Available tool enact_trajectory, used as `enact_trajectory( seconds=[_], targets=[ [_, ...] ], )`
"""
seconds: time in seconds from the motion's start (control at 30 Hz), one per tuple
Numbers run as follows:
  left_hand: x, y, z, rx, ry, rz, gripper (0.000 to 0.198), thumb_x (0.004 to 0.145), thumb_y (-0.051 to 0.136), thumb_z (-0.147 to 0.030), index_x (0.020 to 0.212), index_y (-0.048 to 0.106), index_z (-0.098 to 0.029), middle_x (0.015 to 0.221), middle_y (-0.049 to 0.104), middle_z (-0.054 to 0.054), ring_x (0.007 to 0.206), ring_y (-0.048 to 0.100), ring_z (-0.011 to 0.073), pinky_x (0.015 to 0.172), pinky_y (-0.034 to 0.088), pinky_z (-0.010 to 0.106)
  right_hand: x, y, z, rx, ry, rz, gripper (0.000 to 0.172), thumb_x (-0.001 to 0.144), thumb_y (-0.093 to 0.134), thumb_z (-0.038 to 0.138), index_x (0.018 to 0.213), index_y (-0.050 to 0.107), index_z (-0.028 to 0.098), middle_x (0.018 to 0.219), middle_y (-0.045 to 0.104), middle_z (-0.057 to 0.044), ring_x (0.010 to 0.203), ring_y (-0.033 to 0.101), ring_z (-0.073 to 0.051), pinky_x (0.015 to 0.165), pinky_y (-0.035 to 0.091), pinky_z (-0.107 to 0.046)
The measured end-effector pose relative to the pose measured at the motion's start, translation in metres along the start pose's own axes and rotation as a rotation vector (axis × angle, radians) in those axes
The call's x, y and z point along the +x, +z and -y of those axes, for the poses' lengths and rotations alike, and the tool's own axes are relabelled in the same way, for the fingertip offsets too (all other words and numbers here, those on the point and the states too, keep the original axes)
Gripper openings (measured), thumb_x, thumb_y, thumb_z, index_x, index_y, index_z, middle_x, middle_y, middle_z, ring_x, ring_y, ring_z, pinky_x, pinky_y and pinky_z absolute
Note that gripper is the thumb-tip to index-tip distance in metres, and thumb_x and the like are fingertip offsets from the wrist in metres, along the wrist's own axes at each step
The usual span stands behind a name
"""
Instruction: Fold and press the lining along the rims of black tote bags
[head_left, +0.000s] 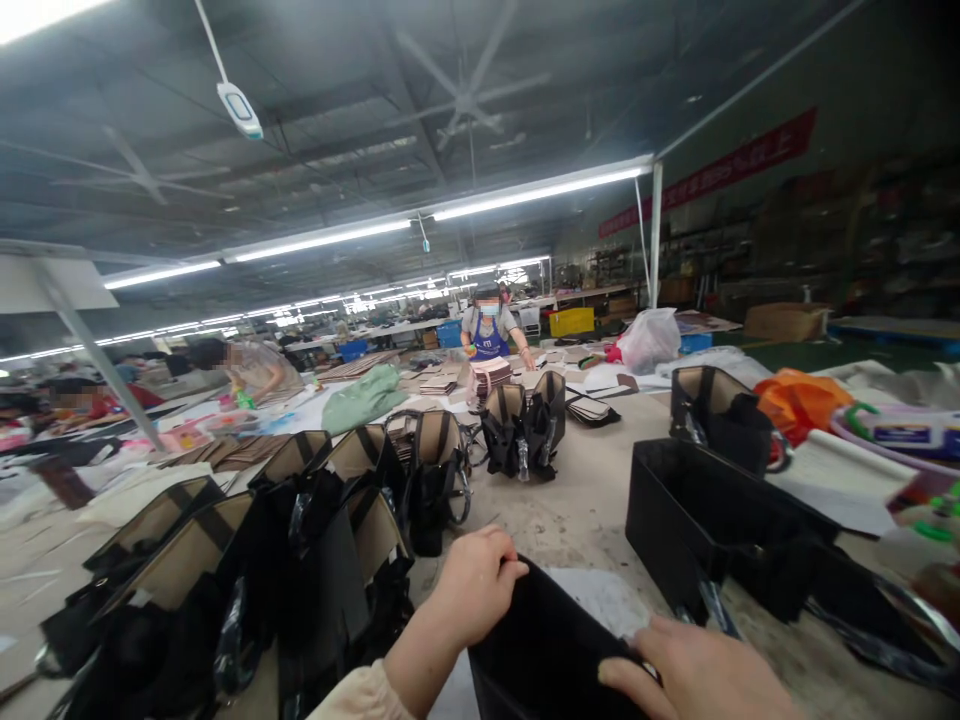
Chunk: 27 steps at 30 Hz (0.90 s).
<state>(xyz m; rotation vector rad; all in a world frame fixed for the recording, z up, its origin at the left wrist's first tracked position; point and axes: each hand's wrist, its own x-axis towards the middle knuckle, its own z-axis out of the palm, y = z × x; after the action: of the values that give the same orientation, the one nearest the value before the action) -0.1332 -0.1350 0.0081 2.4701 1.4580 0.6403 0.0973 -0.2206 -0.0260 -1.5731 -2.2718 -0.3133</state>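
A black bag [551,650] with straight, stiff-looking edges is at the front of the table, its lower part cut off by the frame. My left hand [476,585] pinches its top far corner between thumb and curled fingers. Over its nearer right edge, my right hand [690,665] is bent with the thumb on the inner side; some of its fingers are hidden. To the right stands another black boxy bag [667,520] with an open top. Several black bags with tan insides [379,535] crowd the left side, close to my left forearm.
Two upright black bags [521,430] stand mid-table, near a stack of brown panels [487,375]. An orange plastic bag [802,400] and a purple basin [855,425] are at the right. A co-worker [491,330] in a blue apron is across the table. A green cloth [364,398] lies left of centre.
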Motion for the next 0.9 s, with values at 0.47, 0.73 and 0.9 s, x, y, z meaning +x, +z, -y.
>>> enact_trajectory(
  seconds=[0.47,0.73,0.9],
  targets=[
    [-0.002,-0.003,0.003,-0.026,0.039,0.029,0.012,0.079,0.059,-0.025,0.069,0.058,-0.020,0.085,0.064,0.002,0.080,0.060,0.0157,0.073,0.044,0.027,0.065,-0.001,0.055,0.048,0.238,0.194,0.028,0.089,0.048,0.037,0.076,0.067,0.021,0.073,0.069,-0.004,0.067,0.066,-0.020,0.054,0.038,-0.028],
    [-0.007,-0.013,0.009,-0.069,0.014,0.030,0.020,0.066,0.072,-0.024,0.083,0.062,-0.024,0.123,0.057,0.003,0.108,0.057,0.0220,0.094,0.043,0.035,0.070,0.002,0.035,0.068,0.232,0.207,0.035,0.090,0.044,0.040,0.074,0.068,0.020,0.075,0.070,-0.006,0.073,0.066,-0.019,0.062,0.042,-0.027],
    [-0.007,-0.015,-0.008,0.006,0.011,-0.020,0.021,0.071,0.064,-0.021,0.089,0.054,-0.022,0.114,0.060,0.003,0.104,0.057,0.0201,0.090,0.044,0.034,0.071,0.000,0.038,0.077,0.231,0.225,0.033,0.090,0.045,0.037,0.074,0.068,0.019,0.075,0.070,-0.006,0.071,0.067,-0.019,0.060,0.043,-0.026]
  ],
)
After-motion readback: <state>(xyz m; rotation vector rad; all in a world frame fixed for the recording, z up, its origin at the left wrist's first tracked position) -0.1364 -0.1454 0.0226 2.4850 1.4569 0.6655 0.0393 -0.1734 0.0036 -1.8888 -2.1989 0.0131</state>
